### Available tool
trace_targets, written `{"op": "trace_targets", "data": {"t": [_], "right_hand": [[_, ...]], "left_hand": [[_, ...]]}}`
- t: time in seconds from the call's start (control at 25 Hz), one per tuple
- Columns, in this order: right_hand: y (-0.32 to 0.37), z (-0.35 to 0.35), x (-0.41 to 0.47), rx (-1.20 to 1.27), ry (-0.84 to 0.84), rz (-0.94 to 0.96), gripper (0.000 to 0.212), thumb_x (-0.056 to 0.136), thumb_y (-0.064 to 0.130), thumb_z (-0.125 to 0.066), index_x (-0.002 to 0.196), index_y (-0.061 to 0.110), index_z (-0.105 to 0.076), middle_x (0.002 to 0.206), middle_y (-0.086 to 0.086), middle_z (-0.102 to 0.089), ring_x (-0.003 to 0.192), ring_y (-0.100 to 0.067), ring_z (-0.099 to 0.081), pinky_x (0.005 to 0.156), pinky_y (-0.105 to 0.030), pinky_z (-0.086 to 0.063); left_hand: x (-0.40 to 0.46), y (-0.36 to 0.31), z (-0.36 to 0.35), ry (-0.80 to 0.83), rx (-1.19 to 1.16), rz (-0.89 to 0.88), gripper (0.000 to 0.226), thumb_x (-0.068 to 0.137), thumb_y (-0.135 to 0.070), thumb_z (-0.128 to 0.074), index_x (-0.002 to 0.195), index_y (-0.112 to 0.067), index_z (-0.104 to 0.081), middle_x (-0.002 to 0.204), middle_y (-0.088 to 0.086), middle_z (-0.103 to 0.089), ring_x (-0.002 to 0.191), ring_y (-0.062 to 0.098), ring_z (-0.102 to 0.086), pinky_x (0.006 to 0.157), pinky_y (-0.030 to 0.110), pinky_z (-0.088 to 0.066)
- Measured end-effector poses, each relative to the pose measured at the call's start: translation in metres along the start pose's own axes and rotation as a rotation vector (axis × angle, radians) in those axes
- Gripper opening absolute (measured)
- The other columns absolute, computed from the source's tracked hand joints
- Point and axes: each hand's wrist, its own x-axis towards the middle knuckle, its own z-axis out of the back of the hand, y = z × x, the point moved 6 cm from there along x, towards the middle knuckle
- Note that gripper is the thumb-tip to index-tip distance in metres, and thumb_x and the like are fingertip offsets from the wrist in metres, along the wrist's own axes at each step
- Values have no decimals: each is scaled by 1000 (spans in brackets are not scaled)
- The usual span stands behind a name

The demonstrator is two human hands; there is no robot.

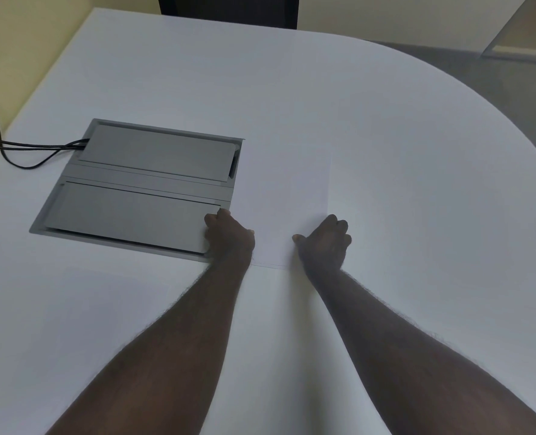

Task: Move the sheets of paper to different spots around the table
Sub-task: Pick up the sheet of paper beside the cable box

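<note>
A white sheet of paper (288, 199) lies flat on the white table (417, 183), hard to tell apart from it; its right edge and near edge show as faint lines. My left hand (229, 237) is at the sheet's left side, fingers curled, thumb on the paper, knuckles against the grey panel. At the sheet's near right corner, my right hand (323, 243) has its thumb lying on the paper and its fingers curled over the right edge. Both hands appear to grip the sheet by its sides.
A grey metal cable box (141, 183) with two lids is set into the table left of the paper. Black cables (25, 146) run from it off the left edge. The table's right edge curves round. A dark chair back (229, 7) stands at the far side.
</note>
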Motion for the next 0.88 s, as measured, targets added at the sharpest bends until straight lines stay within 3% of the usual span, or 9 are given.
{"op": "trace_targets", "data": {"t": [0.24,0.64,0.76,0.88], "right_hand": [[2,0,-1,-1,1,3,48,79,24,-77,111,6,-47,116,-10,-50,106,-33,-52,72,-32,-36],[-2,3,12,216,57,-52,63,64,14,-83,113,7,-45,113,-10,-53,106,-34,-54,73,-33,-39],[-2,7,16,173,12,-22,52,69,21,-79,111,10,-50,106,-6,-58,104,-32,-53,75,-38,-46],[-4,16,23,198,-59,40,25,80,23,-68,98,8,-59,95,-8,-59,91,-29,-53,74,-36,-46]], "left_hand": [[0,1,-1,0,31,47,51,80,-19,-73,125,-11,-49,125,8,-47,111,31,-56,81,41,-46],[3,5,-2,26,-3,70,62,77,-25,-76,130,-15,-46,130,5,-45,112,30,-56,88,42,-43],[3,4,-2,23,1,65,62,77,-25,-76,131,-16,-46,130,5,-45,112,30,-56,89,42,-44],[3,6,-2,21,-6,59,62,77,-25,-76,131,-17,-46,130,4,-45,112,29,-56,89,43,-44]]}}
